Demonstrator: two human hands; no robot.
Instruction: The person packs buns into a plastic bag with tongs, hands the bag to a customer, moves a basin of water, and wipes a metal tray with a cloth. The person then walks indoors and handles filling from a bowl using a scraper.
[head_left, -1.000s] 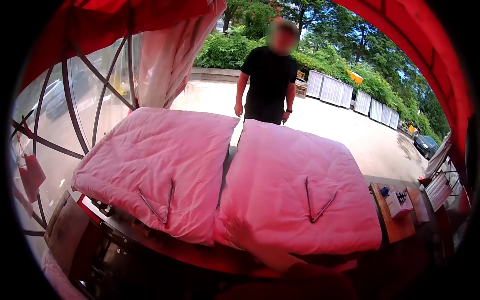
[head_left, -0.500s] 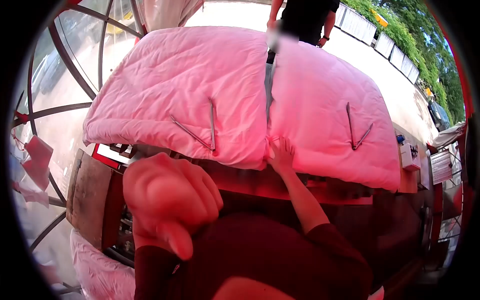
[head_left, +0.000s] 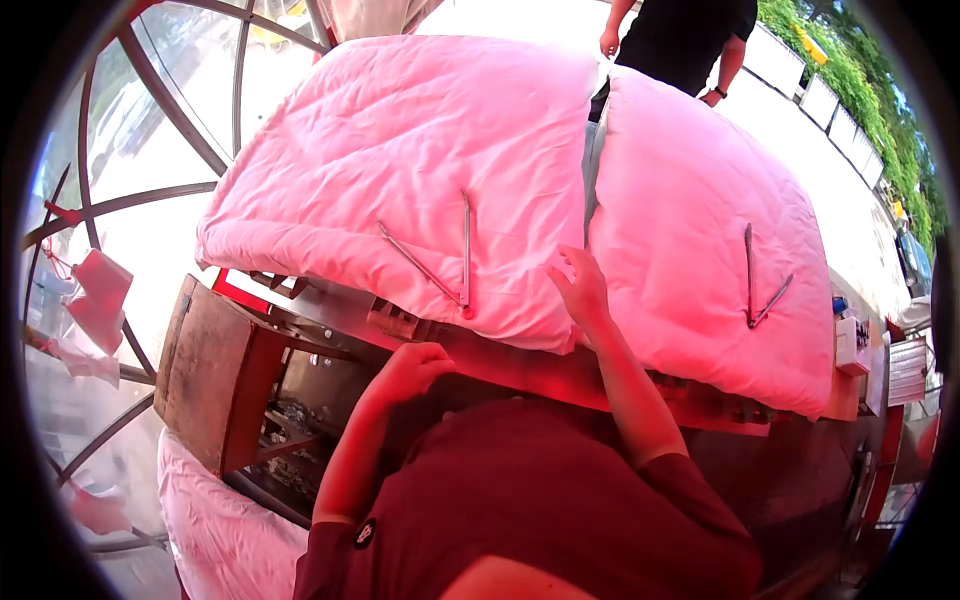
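Note:
Two pink quilted covers lie side by side over a long counter, the left quilt (head_left: 400, 150) and the right quilt (head_left: 700, 190), with a narrow gap between them. My right hand (head_left: 582, 288) is at the near end of that gap, fingers apart and slightly bent, holding nothing. Lower and to the left, my left hand (head_left: 415, 368) hovers by the counter's front, fingers loosely bent with nothing visible in them. Metal tongs (head_left: 466, 255) rest spread in a V on the left quilt. A second pair of tongs (head_left: 750, 280) lies likewise on the right quilt.
A person in black (head_left: 680, 40) stands across the counter. An open wooden door or panel (head_left: 215, 380) juts out at left, above another pink cloth (head_left: 220, 520). Clear sheeting on a metal frame (head_left: 165, 100) borders the left. A white box (head_left: 852, 345) sits at right.
My left hand has dropped from close to the camera toward the counter front. My right hand has lifted from lying flat at the quilts' gap. The view has shifted slightly.

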